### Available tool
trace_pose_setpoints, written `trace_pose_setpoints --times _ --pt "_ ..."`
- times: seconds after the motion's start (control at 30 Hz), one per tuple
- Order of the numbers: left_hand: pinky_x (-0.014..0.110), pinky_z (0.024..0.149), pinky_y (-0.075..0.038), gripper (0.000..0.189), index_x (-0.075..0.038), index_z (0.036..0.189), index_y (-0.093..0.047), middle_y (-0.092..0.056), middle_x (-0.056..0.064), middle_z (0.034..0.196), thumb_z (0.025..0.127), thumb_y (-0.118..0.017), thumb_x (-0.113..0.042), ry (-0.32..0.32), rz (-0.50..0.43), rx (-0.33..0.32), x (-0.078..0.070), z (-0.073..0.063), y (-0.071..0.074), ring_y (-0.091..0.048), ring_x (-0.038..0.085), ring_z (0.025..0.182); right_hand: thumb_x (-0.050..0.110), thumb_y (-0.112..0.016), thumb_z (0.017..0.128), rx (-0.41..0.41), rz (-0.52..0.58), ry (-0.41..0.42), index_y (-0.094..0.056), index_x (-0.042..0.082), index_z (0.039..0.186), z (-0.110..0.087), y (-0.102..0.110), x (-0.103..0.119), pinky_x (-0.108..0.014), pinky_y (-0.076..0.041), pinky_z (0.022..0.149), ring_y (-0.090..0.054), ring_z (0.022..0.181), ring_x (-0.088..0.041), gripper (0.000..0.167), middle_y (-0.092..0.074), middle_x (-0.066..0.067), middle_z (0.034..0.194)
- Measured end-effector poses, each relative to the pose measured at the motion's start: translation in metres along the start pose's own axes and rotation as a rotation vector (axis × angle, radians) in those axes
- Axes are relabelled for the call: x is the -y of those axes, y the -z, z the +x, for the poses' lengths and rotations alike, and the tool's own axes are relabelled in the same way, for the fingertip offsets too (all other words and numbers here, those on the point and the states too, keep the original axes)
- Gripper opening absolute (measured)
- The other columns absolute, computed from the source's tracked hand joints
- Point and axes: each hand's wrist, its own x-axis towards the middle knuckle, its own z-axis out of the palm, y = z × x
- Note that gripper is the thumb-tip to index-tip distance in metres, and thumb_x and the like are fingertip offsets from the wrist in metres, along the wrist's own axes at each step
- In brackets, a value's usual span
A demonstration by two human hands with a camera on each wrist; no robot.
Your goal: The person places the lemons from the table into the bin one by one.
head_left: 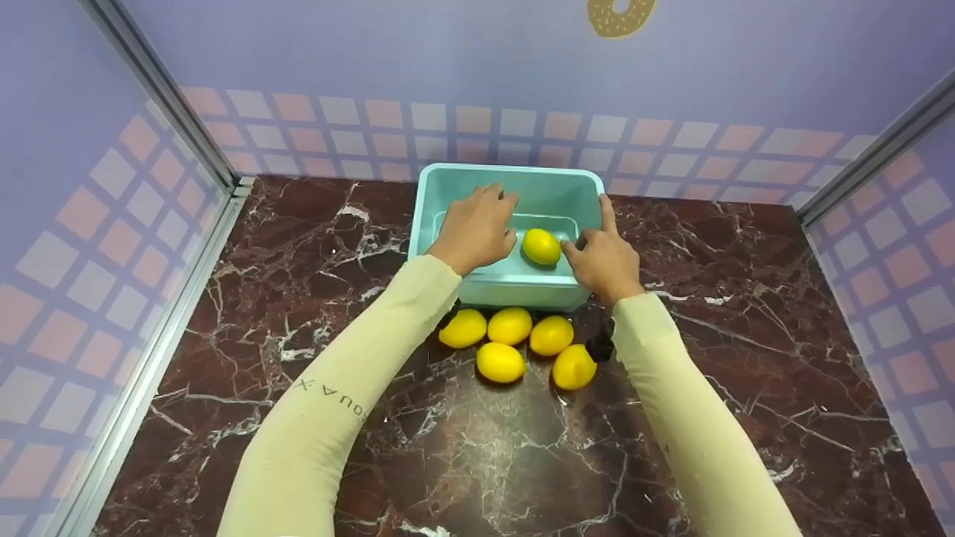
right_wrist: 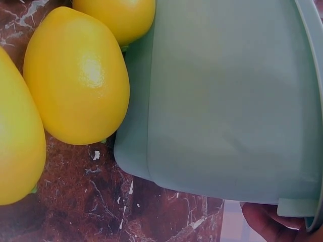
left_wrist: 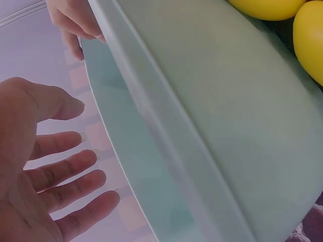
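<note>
A light teal plastic bin stands on the marble surface with one yellow lemon lying inside it. My left hand hovers over the bin's left half, holding nothing; its fingers are spread and loosely bent in the left wrist view. At the bin's right side, my right hand grips the rim, with the thumb on the inner side and fingers outside, under the rim. Several more lemons lie against the front wall, outside the bin.
Dark red marble with white veins forms the work surface. A purple back wall with pink and white squares rises close behind the bin. Side panels with metal strips bound the left and right.
</note>
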Motion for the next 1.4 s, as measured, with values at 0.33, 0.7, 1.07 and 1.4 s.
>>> trace_pose_setpoints --times 0.33,0.7,1.07,1.4 --pt "0.045 0.071 -0.056 0.034 -0.007 0.122 -0.058 -0.059 0.012 0.115 0.094 -0.054 -0.027 -0.025 0.016 -0.020 -0.002 -0.009 0.001 -0.059 0.028 0.098 0.045 -0.052 0.093 -0.001 -0.001 0.006 -0.068 0.006 0.103 0.001 0.001 0.000 -0.053 -0.048 0.080 -0.062 0.089 -0.038 0.044 0.000 0.003 0.165" --pt "0.043 0.068 -0.055 0.035 -0.007 0.122 -0.058 -0.059 0.012 0.109 0.094 -0.056 -0.027 -0.050 0.002 -0.042 0.000 -0.017 0.001 -0.059 0.027 0.093 0.045 -0.051 0.094 0.013 0.009 0.005 -0.068 0.005 0.106 -0.001 0.003 0.000 -0.051 -0.048 0.079 -0.061 0.084 -0.036 0.045 0.002 0.002 0.165" --pt "0.041 0.061 -0.053 0.031 -0.006 0.118 -0.060 -0.059 0.011 0.101 0.094 -0.055 -0.025 -0.070 0.014 -0.070 0.002 -0.027 0.002 -0.058 0.026 0.084 0.046 -0.051 0.094 0.012 0.005 0.002 -0.068 0.005 0.104 -0.001 0.001 0.001 -0.052 -0.048 0.081 -0.062 0.086 -0.037 0.045 0.002 0.003 0.165" --pt "0.039 0.058 -0.052 0.030 -0.006 0.116 -0.061 -0.058 0.011 0.098 0.094 -0.054 -0.025 -0.094 0.014 -0.081 0.001 -0.033 0.000 -0.056 0.025 0.081 0.045 -0.051 0.094 0.027 0.020 0.002 -0.068 0.006 0.103 -0.002 0.001 -0.001 -0.052 -0.045 0.086 -0.059 0.089 -0.037 0.043 0.003 0.004 0.165"
